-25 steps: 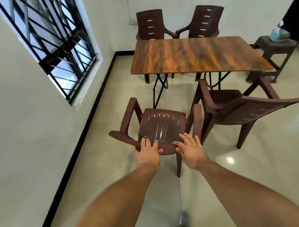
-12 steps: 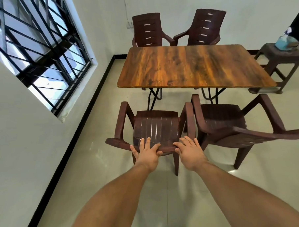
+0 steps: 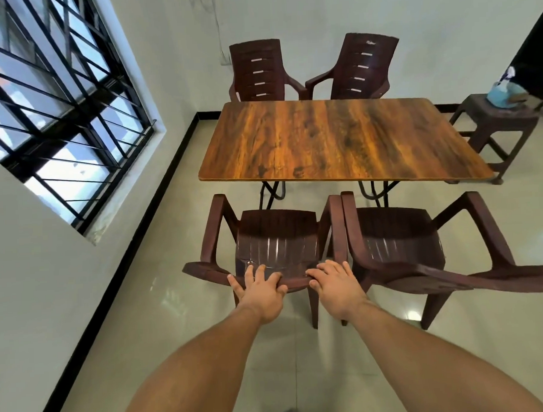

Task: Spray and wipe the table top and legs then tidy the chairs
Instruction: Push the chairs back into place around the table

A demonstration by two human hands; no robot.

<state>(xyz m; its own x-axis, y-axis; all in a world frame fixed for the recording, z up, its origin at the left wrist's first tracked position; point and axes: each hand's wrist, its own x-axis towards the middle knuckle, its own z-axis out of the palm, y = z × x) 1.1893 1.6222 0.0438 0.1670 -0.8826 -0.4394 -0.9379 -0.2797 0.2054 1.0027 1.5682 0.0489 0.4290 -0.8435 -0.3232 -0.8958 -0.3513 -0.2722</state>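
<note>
Your view is bright and evenly lit by daylight from the barred window [image 3: 61,121] on your left. The glossy floor [image 3: 138,330] throws back pale patches of glare, and the ribs of the near chair [image 3: 275,246] seat glint. The counter [image 3: 339,140] carries only a soft sheen. Shadows under the chairs are faint. The wide lens bends the walls and window bars and stretches the right-hand chair [image 3: 485,279] at the edge. Your forearms [image 3: 194,380] look slightly soft; the rest is sharp.
</note>
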